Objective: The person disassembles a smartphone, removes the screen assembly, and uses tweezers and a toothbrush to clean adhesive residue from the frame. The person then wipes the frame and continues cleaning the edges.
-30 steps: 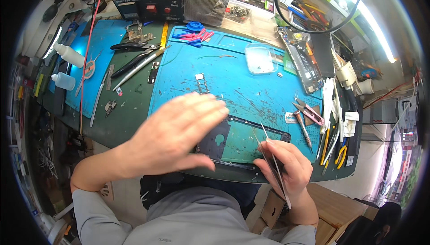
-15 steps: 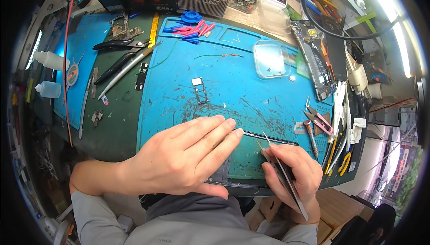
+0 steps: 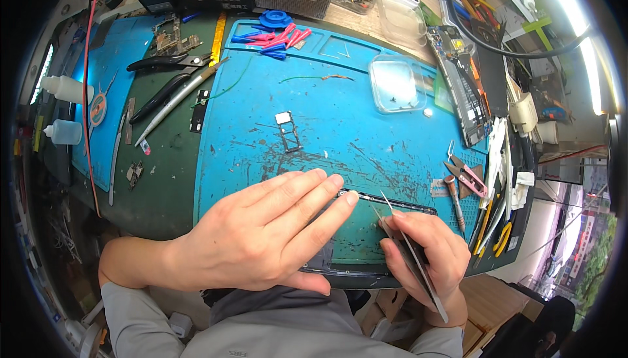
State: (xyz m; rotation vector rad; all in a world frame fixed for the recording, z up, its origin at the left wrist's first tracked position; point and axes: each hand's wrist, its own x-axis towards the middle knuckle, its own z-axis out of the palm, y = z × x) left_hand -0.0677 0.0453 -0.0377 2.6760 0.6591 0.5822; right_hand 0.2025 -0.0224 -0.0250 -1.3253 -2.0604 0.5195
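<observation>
Left hand (image 3: 268,234) flat over left part of phone frame (image 3: 323,253), perhaps steadying it; cannot tell grip. Right hand (image 3: 428,247) pinches tweezers (image 3: 435,301), leaving tips free over opening. Phone frame on near side of blue mat (image 3: 242,122).

Table (image 3: 173,181): dark green top, mostly covered right of centre
Large blue mat (image 3: 242,129): scuffed, reaching to the table's near edge
Small blue mat (image 3: 124,64): toward the table's left edge
Between the mats: black-handled cutters (image 3: 160,98), a silver pen-shaped tool (image 3: 171,109) just beside them, metal scraps (image 3: 135,173), a yellow strip (image 3: 218,37) toward the far edge
Large mat, near edge: dark frame (image 3: 322,254), partly hidden
Large mat, middle: small tray with a white end (image 3: 283,118)
Large mat, far side: pink and blue tips (image 3: 278,39), green wire (image 3: 301,79), clear box (image 3: 396,83)
Table's right edge: yellow-handled pliers (image 3: 504,237)
</observation>
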